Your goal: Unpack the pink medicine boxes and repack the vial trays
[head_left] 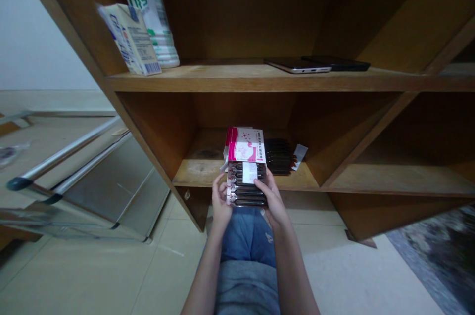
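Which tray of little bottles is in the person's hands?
The front tray, held by the left hand and right hand; the other tray lies on the shelf.

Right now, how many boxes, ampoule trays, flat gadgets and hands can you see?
Boxes: 2 (pink box, white carton)
Ampoule trays: 2 (held tray, shelf tray)
Flat gadgets: 2 (silver gadget, black gadget)
Hands: 2 (left hand, right hand)
Total: 8

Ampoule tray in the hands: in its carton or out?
Out. The left hand and right hand grip the ampoule tray bare, its ampoules exposed, in front of the pink-and-white carton, not inside it.
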Demonstrator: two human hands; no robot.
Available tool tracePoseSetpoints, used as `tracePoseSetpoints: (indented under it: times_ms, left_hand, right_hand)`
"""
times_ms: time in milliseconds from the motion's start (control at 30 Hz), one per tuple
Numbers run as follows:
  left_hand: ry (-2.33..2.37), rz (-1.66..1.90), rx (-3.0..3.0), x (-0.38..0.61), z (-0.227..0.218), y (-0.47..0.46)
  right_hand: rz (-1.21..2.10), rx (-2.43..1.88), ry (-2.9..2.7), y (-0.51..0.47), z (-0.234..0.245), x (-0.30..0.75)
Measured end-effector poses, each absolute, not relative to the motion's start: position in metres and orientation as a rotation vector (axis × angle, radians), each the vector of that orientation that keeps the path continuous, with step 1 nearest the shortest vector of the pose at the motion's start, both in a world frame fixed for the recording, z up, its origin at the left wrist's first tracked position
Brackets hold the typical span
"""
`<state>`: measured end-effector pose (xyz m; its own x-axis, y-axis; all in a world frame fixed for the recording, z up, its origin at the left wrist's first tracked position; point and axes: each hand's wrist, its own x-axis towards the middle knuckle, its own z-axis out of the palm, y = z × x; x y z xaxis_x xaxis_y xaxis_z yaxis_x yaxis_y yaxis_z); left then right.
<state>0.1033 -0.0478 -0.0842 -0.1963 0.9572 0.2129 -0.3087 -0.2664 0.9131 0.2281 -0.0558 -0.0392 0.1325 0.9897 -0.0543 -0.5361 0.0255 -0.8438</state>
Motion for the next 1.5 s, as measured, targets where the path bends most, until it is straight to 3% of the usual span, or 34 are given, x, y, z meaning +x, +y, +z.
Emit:
tracePoseSetpoints:
  times_ms: [267,500,1100,1300,1500]
  left_hand:
    - [0.889,1.572,1.14,0.097,-0.096,-0.048]
    - [0.913,1.366,1.536,0.085,-0.07,-0.057]
    - [0.904,1.605,1.487,0.092,-0.039,-0.073]
    - [0.935,1.62,1.223,0.09,-0.033,-0.073]
    - [0.848,1.634,1.084,0.091,-0.033,-0.072]
  right_hand:
    - [1.272,-0.882,-0.599,-0.054,-0.04,0.23]
    - [1.291,-0.849,-0.646,-0.057,-0.041,0.229]
    - [1.422,-0.943,-0.905,-0.076,-0.022,0.253]
    - [1.132,-1.11,-0.942,-0.072,-0.017,0.259]
    - [0.86,-0.918,-0.804,-0.06,-0.027,0.241]
